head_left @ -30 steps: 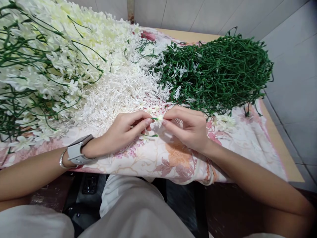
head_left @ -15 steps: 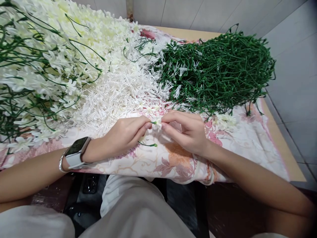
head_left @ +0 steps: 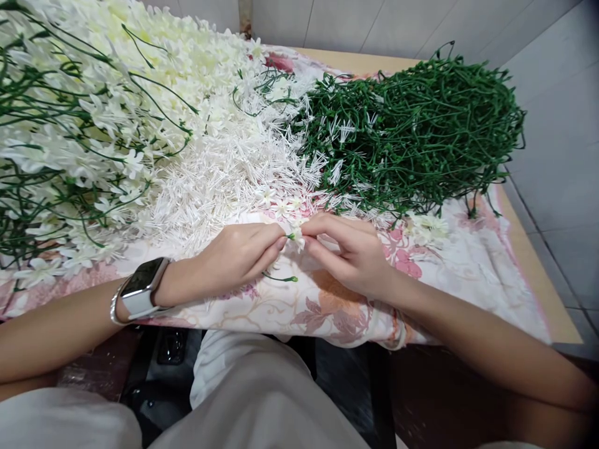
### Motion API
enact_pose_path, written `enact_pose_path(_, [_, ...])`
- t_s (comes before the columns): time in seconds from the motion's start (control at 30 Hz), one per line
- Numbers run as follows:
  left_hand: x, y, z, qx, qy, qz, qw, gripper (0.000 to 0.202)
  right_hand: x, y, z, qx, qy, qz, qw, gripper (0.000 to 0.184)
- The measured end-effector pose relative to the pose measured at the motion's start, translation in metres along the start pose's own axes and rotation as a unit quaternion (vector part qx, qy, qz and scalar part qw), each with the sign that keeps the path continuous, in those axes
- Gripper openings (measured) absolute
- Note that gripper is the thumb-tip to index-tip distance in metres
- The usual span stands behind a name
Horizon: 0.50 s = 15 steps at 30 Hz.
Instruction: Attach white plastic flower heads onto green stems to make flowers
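My left hand [head_left: 234,252] pinches a green plastic flower stem [head_left: 291,236] between thumb and forefinger. Another branch of green stem [head_left: 281,277] pokes out below those fingers. At the stem's tip sits a white artificial flower [head_left: 296,233], which the thumb and forefinger of my right hand [head_left: 349,252] grip from the other side. Both hands meet just above the front of the floral cloth [head_left: 262,315]. A few loose white blossoms [head_left: 282,206] lie right behind the fingertips.
A heap of white stamen pieces [head_left: 219,168] fills the middle. At the left rises a big pile of white flowers on green stems [head_left: 116,81]. Bare green stems [head_left: 421,131] are heaped at the right, near the tiled wall [head_left: 552,137]. More white blossoms [head_left: 427,228] lie before them.
Both hands stay nearly in place at the flower. The fingers of my right hand have shifted slightly left around the blossom, and the stem tip has turned a little.
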<state>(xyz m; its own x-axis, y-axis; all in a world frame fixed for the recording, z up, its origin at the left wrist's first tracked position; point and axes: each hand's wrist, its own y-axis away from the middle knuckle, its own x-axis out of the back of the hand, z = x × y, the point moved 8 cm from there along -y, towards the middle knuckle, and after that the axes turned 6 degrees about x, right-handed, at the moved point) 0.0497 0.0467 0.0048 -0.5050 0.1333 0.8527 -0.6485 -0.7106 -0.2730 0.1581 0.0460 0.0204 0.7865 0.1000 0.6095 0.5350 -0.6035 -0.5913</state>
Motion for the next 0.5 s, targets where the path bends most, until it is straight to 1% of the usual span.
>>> enact_pose_path(0.37, [-0.0013,-0.0008,0.0015,-0.024,0.011,-0.017,1.0,0.024,-0.0045,0.0029,0.0001,-0.016,-0.019,-0.014,1.0,0.008])
enact_pose_path(0.5, [-0.0009,-0.0007,0.0033,-0.031,0.007,-0.011,0.999,0.025,-0.006,0.0035,0.0015,-0.022,-0.026,-0.02,0.999,0.008])
